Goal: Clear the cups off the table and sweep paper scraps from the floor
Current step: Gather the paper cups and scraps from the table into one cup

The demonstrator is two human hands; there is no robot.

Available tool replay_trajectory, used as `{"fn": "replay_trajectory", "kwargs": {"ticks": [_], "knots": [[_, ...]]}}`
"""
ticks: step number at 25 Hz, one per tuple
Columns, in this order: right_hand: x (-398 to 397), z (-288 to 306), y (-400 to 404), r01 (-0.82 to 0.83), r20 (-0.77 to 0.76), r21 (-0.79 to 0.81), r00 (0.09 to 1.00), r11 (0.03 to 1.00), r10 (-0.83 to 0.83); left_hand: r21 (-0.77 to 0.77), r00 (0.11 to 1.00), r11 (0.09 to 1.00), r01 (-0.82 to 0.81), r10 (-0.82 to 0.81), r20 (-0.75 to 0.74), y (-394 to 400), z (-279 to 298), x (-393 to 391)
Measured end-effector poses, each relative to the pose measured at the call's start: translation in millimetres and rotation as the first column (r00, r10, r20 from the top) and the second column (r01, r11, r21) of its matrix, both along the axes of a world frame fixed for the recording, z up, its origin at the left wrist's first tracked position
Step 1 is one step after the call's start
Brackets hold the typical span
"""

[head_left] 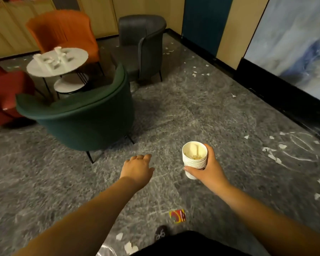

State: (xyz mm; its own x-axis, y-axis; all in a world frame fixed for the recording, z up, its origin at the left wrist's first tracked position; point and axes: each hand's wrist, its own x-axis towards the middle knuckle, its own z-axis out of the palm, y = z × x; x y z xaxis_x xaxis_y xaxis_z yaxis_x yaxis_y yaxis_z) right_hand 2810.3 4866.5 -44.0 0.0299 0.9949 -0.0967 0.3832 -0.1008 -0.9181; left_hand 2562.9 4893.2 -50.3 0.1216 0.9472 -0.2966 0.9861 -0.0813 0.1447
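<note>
right hand [209, 169] grips a nested cup stack [194, 157] round its middle; left hand [138, 168] beside it, loose and empty. stack looks light, crushable: hold the sides gently.

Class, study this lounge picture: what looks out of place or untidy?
Torn white paper scraps litter the grey marbled floor, thickest along the right wall; a red-and-yellow wrapper lies by the person's foot.

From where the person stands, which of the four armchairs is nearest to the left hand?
The dark green armchair, its curved back toward the left hand. The orange, grey and red ones stand farther off around the table.
</note>
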Motion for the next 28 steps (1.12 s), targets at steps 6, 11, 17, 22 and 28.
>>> {"fn": "replay_trajectory", "kwargs": {"ticks": [6,11,17,22,28], "knots": [[14,-1,162,0.065,-0.034,-0.022,0.997,0.998,-0.065,-0.010,0.996,0.997,0.072,-0.073,-0.045,176,6,12],[29,-17,335,-0.004,-0.003,-0.007,1.000,1.000,0.004,-0.017,0.997,1.000,0.027,-0.028,-0.066,331,-11,27],[33,3,555,-0.171,0.062,-0.009,0.983,0.985,0.172,0.035,0.992,0.993,-0.109,0.111,-0.052,503,1,33],[-16,11,721,-0.249,0.080,0.018,0.966,0.968,0.247,0.082,0.973,0.971,-0.224,0.227,-0.037,626,2,-12],[-103,4,900,-0.313,0.118,0.028,0.944,0.949,0.308,0.108,0.960,0.956,-0.274,0.278,-0.026,805,-10,-104]]}}
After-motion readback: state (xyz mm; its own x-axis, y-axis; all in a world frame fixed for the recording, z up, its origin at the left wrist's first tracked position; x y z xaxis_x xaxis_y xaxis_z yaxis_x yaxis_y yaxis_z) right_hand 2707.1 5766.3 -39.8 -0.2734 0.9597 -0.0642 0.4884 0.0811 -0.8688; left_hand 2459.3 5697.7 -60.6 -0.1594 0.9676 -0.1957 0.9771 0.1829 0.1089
